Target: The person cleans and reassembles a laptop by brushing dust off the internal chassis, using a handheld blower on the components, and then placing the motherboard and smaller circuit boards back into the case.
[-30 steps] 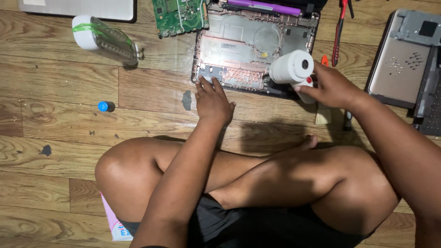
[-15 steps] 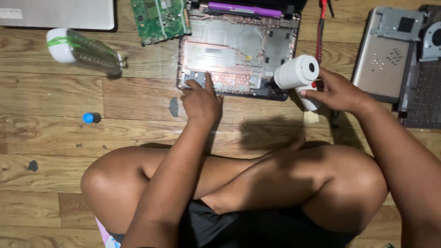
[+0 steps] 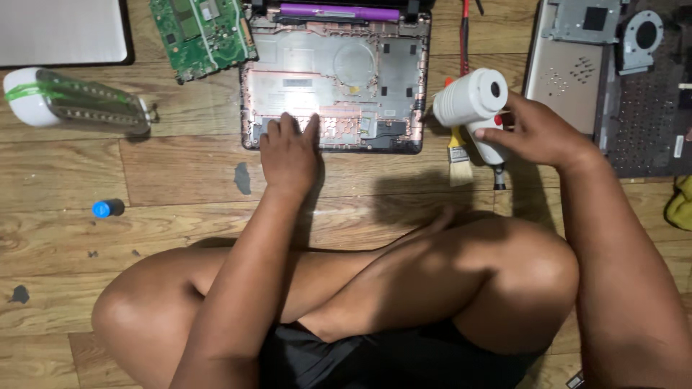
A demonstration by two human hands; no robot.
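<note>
I sit cross-legged on a wooden floor. My left hand [image 3: 288, 148] lies flat with fingers spread on the near edge of an opened laptop base [image 3: 339, 72], its inner frame bare. To the right, my right hand [image 3: 537, 130] grips the handle of a white pistol-shaped blower [image 3: 472, 97], its round barrel pointing up and right beside the laptop base's right edge. A small paintbrush [image 3: 459, 155] with a yellow ferrule lies on the floor just under the blower.
A green circuit board [image 3: 202, 32] lies left of the base. A clear bottle with a white cap [image 3: 72, 104] lies at the left, a small blue cap [image 3: 102, 209] nearer me. A grey cover panel [image 3: 569, 68] and a keyboard deck with fan [image 3: 641, 86] sit right.
My left hand slid forward from the floor onto the laptop base's near edge. My right hand lifted and turned the blower beside the base. The view moved closer.
</note>
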